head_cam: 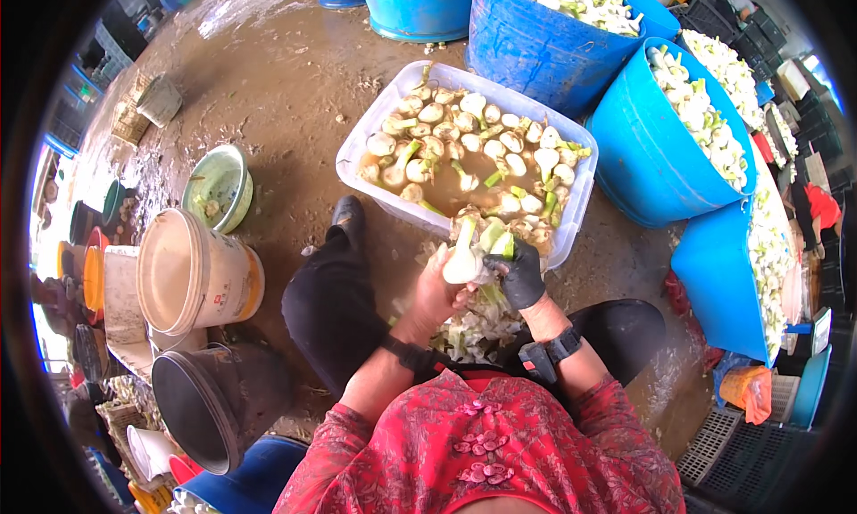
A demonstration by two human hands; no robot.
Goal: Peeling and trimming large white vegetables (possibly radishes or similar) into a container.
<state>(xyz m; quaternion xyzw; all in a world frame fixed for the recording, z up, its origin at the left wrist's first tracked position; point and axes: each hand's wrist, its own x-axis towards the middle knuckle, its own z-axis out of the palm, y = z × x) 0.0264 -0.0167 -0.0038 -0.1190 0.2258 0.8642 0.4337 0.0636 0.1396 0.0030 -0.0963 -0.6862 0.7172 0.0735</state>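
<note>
My bare left hand (434, 292) holds a white garlic bulb (462, 265) with a short green stem pointing up. In a black glove, my right hand (523, 278) pinches a pale green outer leaf (494, 238) beside the bulb; whether the leaf is still attached is hidden. Both hands are above the near rim of a translucent plastic tub (385, 199). Unpeeled garlic bulbs (447, 131) lie in brown water inside it. Below my wrists, a heap of peeled garlic skins (477, 333) rests between my knees.
Blue plastic barrels (529, 52) with white garlic stand behind the tub, and another blue barrel (643, 152) is at its right. Left of my leg are a green basin (231, 186), a white bucket (227, 280) and a black bucket (248, 387). The muddy floor (288, 106) looks wet.
</note>
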